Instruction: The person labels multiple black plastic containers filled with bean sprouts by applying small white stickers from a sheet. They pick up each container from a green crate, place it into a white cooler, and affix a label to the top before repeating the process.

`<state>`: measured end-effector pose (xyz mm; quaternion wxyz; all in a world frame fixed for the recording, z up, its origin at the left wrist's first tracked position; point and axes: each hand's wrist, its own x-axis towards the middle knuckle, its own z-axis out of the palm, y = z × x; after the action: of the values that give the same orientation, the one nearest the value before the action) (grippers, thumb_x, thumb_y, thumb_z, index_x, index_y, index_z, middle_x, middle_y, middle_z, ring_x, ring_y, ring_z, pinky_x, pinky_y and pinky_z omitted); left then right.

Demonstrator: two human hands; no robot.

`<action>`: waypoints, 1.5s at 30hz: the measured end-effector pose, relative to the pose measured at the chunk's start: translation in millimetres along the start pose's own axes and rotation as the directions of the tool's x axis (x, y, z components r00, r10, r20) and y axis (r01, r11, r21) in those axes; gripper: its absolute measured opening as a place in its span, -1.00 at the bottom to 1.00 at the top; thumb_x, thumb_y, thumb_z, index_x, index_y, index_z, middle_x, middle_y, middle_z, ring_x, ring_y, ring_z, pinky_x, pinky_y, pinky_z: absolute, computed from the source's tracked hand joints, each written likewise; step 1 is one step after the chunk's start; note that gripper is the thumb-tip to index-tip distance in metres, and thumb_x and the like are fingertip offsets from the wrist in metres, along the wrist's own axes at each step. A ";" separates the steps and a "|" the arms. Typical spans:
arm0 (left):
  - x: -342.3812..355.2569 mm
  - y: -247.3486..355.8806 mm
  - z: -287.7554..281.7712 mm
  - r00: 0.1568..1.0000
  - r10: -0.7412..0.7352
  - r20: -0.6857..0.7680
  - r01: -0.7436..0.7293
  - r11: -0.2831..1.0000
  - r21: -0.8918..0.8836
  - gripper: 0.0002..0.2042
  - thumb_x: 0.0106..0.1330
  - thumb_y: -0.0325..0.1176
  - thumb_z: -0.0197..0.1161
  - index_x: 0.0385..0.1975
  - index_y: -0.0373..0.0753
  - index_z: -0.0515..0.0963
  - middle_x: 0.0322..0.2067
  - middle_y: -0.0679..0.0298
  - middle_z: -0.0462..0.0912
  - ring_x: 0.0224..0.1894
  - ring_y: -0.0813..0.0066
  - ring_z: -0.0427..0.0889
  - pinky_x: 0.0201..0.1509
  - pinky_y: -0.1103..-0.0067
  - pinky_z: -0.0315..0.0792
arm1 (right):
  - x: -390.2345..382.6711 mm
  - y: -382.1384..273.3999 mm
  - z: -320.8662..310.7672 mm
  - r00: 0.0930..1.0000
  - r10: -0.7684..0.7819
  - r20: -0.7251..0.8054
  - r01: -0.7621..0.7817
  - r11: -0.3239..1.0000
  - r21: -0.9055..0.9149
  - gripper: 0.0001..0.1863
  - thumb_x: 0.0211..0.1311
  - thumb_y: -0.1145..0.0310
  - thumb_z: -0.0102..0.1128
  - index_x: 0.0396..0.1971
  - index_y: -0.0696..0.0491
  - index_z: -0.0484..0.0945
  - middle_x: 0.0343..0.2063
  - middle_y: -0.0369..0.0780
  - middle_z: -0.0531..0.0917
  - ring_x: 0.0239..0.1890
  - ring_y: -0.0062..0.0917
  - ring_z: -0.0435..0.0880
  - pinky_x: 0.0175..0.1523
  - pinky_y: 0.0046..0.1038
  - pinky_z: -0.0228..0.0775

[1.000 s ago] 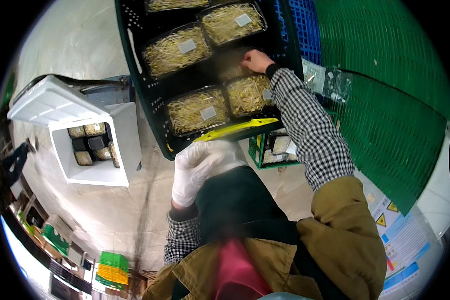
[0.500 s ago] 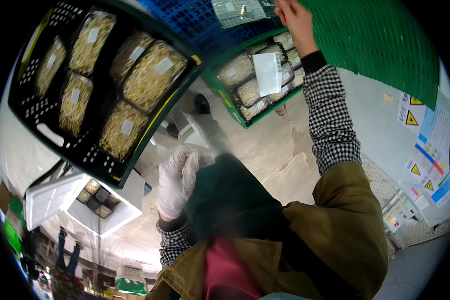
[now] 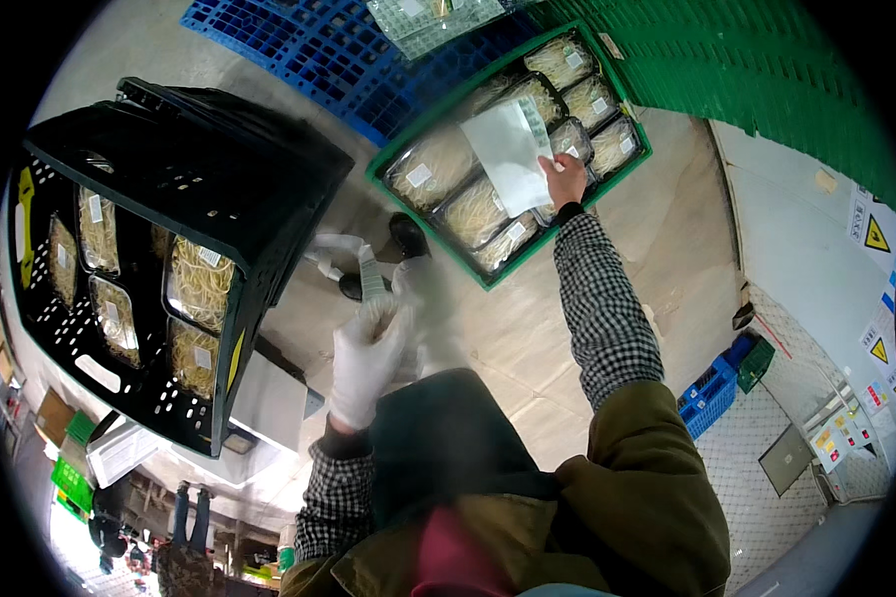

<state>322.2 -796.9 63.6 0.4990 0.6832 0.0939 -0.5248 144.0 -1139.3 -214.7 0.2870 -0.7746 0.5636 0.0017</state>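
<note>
My left hand (image 3: 366,363), in a white glove, is closed in front of my lap. A pale strip (image 3: 371,277) extends from its fingers toward the floor; its kind is unclear. My bare right hand (image 3: 565,179) reaches forward over a green crate (image 3: 489,283), its fingers closed at the edge of a white sheet (image 3: 508,159) with green print. The sheet lies across clear-wrapped black trays of bean sprouts (image 3: 473,214), each with a small white label. At the left, a tilted black crate (image 3: 229,189) holds more packed sprouts (image 3: 201,284).
A blue plastic pallet (image 3: 299,60) lies beyond the green crate, with a clear plastic bag (image 3: 428,22) on it. Green slatted plastic (image 3: 707,60) fills the far right. A white box (image 3: 269,398) stands below the black crate. Dark shoes (image 3: 406,235) show on the floor.
My right hand has come back from beside the plastic bag to the white sheet on the green crate. The view has shifted, and the black crate appears more tilted. My left hand stays closed.
</note>
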 end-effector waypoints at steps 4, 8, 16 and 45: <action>23.1 20.6 16.8 0.889 0.457 -0.025 -0.440 0.869 0.226 -0.52 0.21 -0.53 0.27 0.17 -0.31 0.43 -0.14 0.26 0.64 -0.28 0.70 0.47 -0.15 0.70 0.43 | -31.4 -76.6 -67.8 0.967 -0.244 0.068 0.214 0.931 0.295 -0.71 0.12 0.28 0.37 -0.24 0.14 0.59 -0.37 -0.14 0.69 -0.34 -0.36 0.67 -0.22 -0.45 0.47; 13.3 78.5 26.9 0.827 0.556 -0.089 -0.542 0.829 0.139 -0.34 0.13 -0.57 0.33 0.29 -0.30 0.28 0.08 0.22 0.53 -0.15 0.64 0.47 -0.02 0.67 0.43 | -86.1 -191.6 -185.3 0.781 -0.535 0.320 0.453 0.840 0.300 -0.79 0.14 0.46 0.32 -0.23 0.20 0.59 -0.32 -0.22 0.66 -0.29 -0.60 0.61 -0.20 -0.56 0.43; -43.2 105.1 -42.8 0.869 0.491 -0.062 -0.487 0.828 -0.277 -0.35 0.20 -0.62 0.23 0.34 -0.32 0.20 0.03 0.21 0.54 -0.12 0.61 0.52 -0.01 0.67 0.45 | -147.8 -335.5 -234.8 0.354 -0.777 0.520 0.679 0.596 0.428 -0.87 0.12 0.48 0.30 -0.35 0.20 0.61 -0.39 -0.22 0.64 -0.37 -0.49 0.59 -0.26 -0.49 0.41; -162.4 -36.8 -227.3 0.831 0.292 -0.473 -0.456 0.845 -0.279 -0.84 0.42 -0.36 0.15 -0.40 -0.28 0.49 -0.51 0.52 0.45 -0.48 0.85 0.30 -0.44 0.80 0.23 | -346.6 -500.0 -78.7 -0.346 -0.884 0.314 0.853 -0.156 0.498 -0.88 -0.03 0.45 0.36 -0.45 -0.02 0.61 -0.45 -0.39 0.59 -0.32 -0.49 0.53 -0.07 -0.43 0.31</action>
<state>369.8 -537.5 162.6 0.6849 0.6730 0.1587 -0.2299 429.4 -772.2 185.4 0.3592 -0.8631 -0.3550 0.0076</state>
